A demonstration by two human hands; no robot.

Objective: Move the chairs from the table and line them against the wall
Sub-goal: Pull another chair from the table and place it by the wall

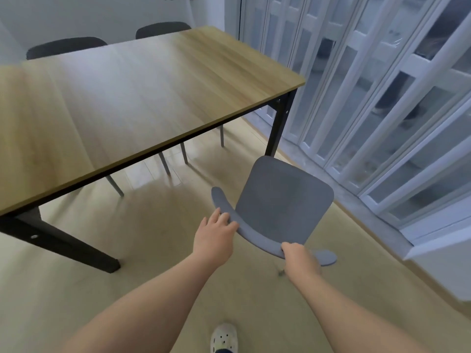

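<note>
Dark chair backs (65, 47) show behind the far edge of the desk (142, 98), two of them still tucked in. Nearer, the left hand (214, 238) rests on the curved backrest of the grey chair (283, 202), its fingers (224, 219) curled over the top edge; the right hand (300, 258) grips the same rail further along, fingers wrapped around it. This chair stands clear of the desk, near the folding doors (382, 98). Swung carelessly, its legs could strike the black desk leg (279, 128) or the door panels; the shoe (224, 337) below could also catch a chair leg. No writing or brand is legible anywhere.
</note>
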